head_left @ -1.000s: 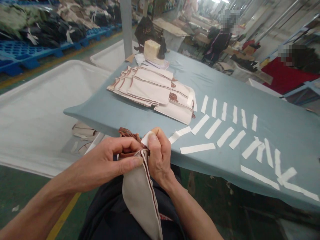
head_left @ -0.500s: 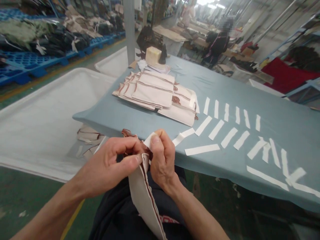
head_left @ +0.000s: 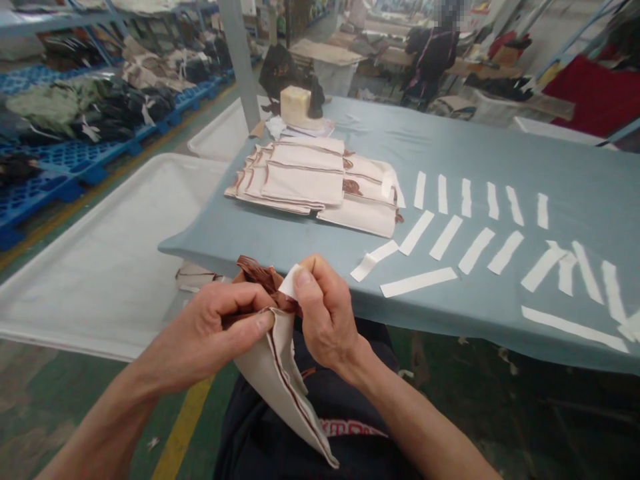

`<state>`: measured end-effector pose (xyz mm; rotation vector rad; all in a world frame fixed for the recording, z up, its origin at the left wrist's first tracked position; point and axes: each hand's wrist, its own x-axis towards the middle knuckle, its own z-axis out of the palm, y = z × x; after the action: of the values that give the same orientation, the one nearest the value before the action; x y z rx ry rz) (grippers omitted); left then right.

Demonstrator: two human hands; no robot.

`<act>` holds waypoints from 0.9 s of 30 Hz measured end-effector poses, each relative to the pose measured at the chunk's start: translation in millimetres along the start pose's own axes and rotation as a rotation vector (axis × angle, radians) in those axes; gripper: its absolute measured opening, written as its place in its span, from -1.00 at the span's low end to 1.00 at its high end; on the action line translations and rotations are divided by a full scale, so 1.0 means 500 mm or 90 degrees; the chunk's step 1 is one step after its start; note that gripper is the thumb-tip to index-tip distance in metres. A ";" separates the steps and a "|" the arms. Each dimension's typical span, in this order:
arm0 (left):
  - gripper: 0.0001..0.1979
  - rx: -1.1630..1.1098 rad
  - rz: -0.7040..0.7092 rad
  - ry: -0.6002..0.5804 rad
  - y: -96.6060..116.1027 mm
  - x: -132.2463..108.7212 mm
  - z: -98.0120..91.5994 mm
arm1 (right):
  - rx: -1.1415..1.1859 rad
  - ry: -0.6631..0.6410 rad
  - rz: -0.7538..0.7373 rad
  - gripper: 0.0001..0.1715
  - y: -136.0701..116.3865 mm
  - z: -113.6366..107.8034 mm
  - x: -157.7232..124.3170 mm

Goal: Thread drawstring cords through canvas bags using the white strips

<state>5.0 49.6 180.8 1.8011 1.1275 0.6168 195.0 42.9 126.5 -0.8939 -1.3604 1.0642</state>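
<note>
My left hand (head_left: 220,327) pinches the top edge of a cream fabric piece (head_left: 280,387) with dark brown edging, which hangs down over my lap. Gathered brown material (head_left: 257,272) sticks up from its upper end, behind my left fingers. Between thumb and forefinger, my right hand (head_left: 325,307) grips a short white strip (head_left: 289,283) right beside that brown material. My other right fingers are curled and hide the strip's far part. Whether the strip touches the brown material I cannot tell.
Cream pieces with brown edging (head_left: 305,183) lie stacked on the blue-covered table (head_left: 370,127). Several white strips (head_left: 419,281) are spread to their right. A white bin (head_left: 125,220) stands at left, a yellowish block (head_left: 295,103) at the back. Farther off is a person (head_left: 433,57).
The view has shifted slightly. The cream piece's opening has spread wider below my left fingers, and more of the brown material shows. Both hands keep their grip.
</note>
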 end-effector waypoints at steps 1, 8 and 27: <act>-0.67 0.009 0.004 -0.008 0.000 0.001 -0.002 | -0.009 -0.003 -0.004 -0.66 -0.002 0.000 0.000; -0.67 0.137 0.014 -0.008 0.007 0.016 -0.006 | -0.100 -0.010 -0.047 -0.72 -0.015 -0.007 0.015; -0.62 -0.139 -0.084 0.204 -0.037 -0.005 0.082 | -0.205 -0.045 -0.381 -0.83 -0.029 -0.065 -0.049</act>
<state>27.5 33.3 145.2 1.4626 1.3237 0.9352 230.3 18.4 131.4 -0.6102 -1.7440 0.4258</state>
